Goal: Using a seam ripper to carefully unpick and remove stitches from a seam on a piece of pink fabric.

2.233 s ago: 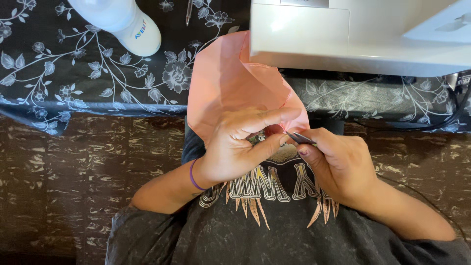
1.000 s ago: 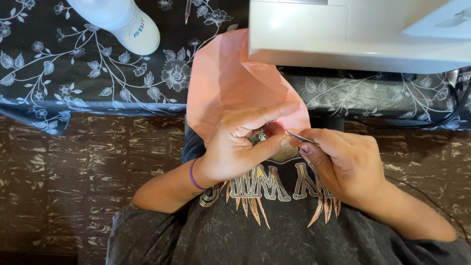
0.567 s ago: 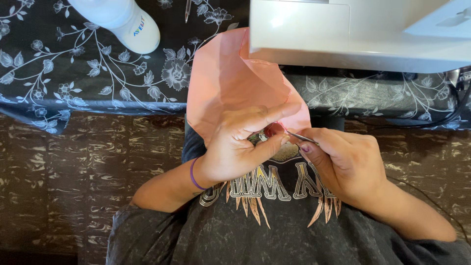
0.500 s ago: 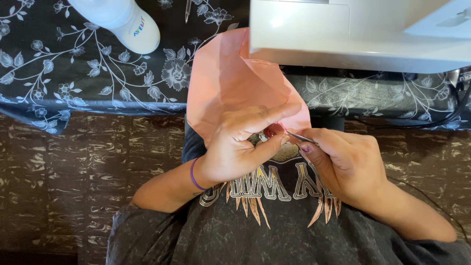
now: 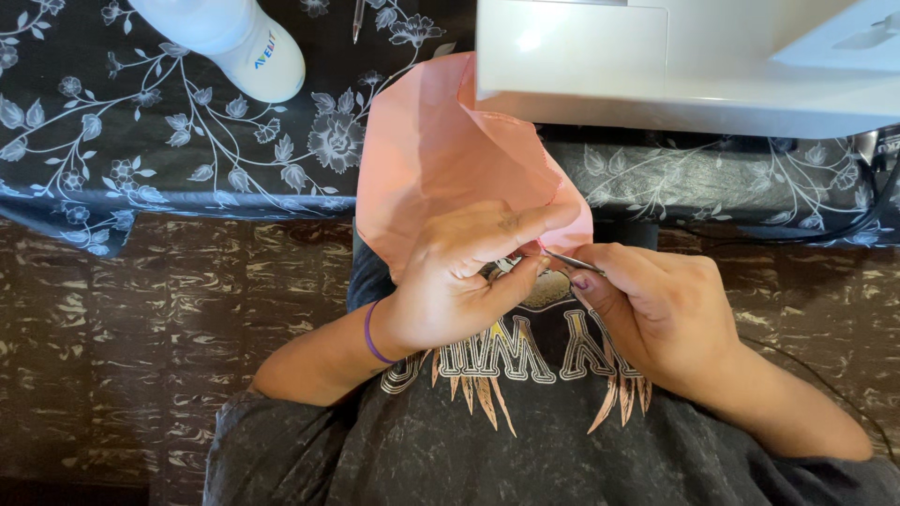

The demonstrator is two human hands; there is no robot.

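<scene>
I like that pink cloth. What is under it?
The pink cloth lies on the flowered tablecloth and hangs over the lap. Its far end goes under the white sewing machine. The left hand pinches its edge. What lies beneath it stays hidden.

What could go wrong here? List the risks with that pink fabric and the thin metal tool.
The thin metal tool in the right hand points toward the left hand's fingers, so a slip might prick them. Its tip meets the pink fabric edge and could snag or tear it.

Single head view, looking steeply down, close over lap and table edge (image 5: pixel 187 201).
</scene>
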